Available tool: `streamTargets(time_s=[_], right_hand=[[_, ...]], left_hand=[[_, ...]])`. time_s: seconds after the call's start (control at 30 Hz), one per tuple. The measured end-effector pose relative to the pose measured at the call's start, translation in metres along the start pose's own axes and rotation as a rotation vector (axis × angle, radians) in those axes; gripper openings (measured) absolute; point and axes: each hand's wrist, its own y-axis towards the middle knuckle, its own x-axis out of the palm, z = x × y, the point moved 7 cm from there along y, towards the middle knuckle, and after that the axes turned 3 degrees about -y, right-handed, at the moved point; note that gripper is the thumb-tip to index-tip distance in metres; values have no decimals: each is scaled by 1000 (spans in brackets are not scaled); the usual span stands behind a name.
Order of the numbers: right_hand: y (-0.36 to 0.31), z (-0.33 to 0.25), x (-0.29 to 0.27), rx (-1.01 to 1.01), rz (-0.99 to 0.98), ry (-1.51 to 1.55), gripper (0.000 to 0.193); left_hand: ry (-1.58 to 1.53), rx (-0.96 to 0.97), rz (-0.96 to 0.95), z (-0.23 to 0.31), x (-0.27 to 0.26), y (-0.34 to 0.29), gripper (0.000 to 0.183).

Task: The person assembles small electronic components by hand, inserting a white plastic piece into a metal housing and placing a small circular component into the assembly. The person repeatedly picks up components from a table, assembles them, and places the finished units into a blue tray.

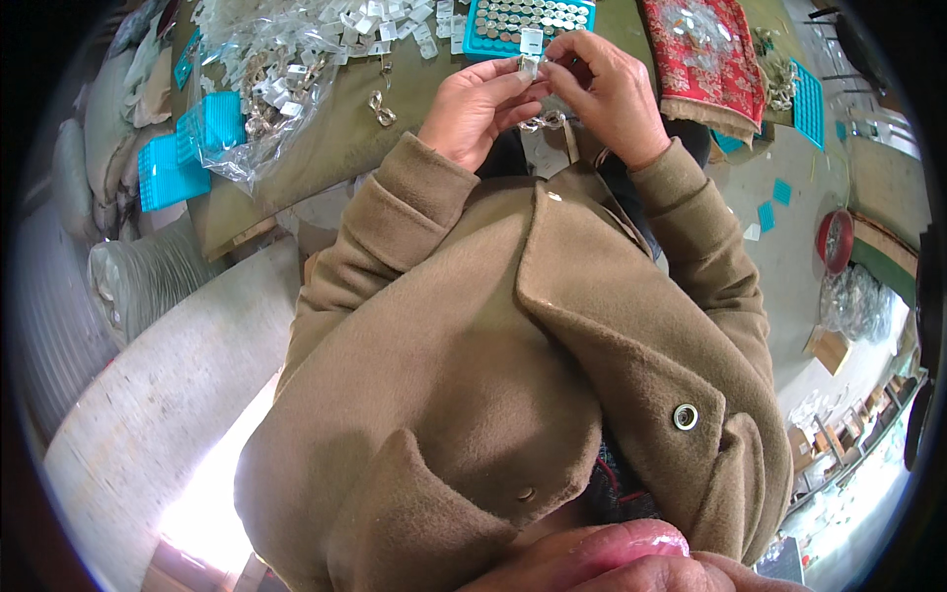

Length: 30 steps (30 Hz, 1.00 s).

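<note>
A small clear plastic box (531, 41) with a raised flap sits between my two hands at the table's near edge. My left hand (472, 111) pinches it from the left, thumb and fingers closed. My right hand (614, 97) meets it from the right, its thumb and index fingertips pressed together at the box; whatever lies between them is too small to make out. Below the fingers hangs a coiled pale cord (543, 121). Just beyond the hands stands a blue tray (480, 41) with rows of round silver pieces.
Many white and clear plastic boxes (380, 22) lie heaped at the far left, beside a clear bag (281, 113) and stacked blue trays (176, 170). A cord bundle (381, 109) rests on the green tabletop (340, 148). Red patterned cloth (705, 69) lies at right.
</note>
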Motion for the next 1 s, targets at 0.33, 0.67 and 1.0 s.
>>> streamTargets(time_s=[0.33,0.67,1.0], right_hand=[[-15,-10,8,78,44,105,15],[-14,-17,9,11,64,-48,10],[-21,10,19,363,71,350,10]], left_hand=[[77,22,43,0,-2,-8,32],[343,279,83,8,4,-15,36],[124,134,47,7,0,-15,35]])
